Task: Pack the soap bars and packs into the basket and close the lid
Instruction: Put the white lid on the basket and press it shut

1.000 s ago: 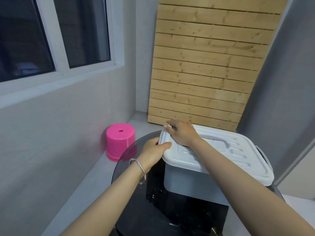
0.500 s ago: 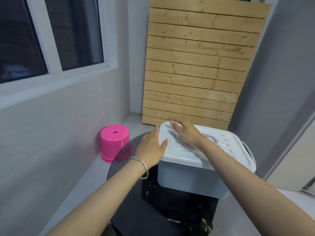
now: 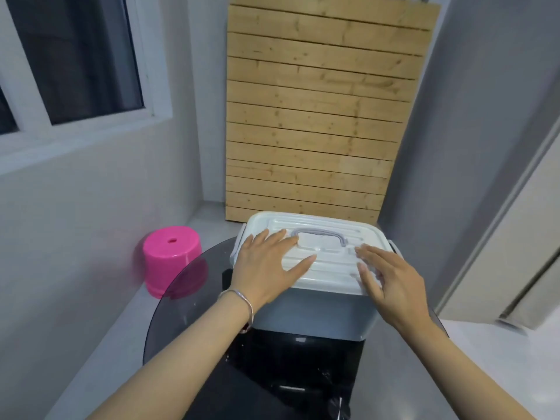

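Note:
A white plastic basket [image 3: 312, 313] stands on a round dark glass table [image 3: 181, 301]. Its white ribbed lid [image 3: 330, 265] lies flat on top, with a grey carry handle [image 3: 321, 234] folded down on it. My left hand [image 3: 266, 268] rests palm down on the lid's left part, fingers spread. My right hand [image 3: 391, 286] is at the lid's right front edge, fingers spread and slightly bent, touching the lid. No soap bars or packs show; the basket's inside is hidden by the lid.
A pink plastic stool [image 3: 171, 256] sits on the floor to the left, partly behind the glass table. A slatted wooden panel [image 3: 315, 116] leans against the far wall behind the basket. A window is on the left wall and a door frame on the right.
Both hands left the lid's left corner. My left hand now lies flat on the lid's left part and my right hand has moved across to its right front edge. The camera has shifted.

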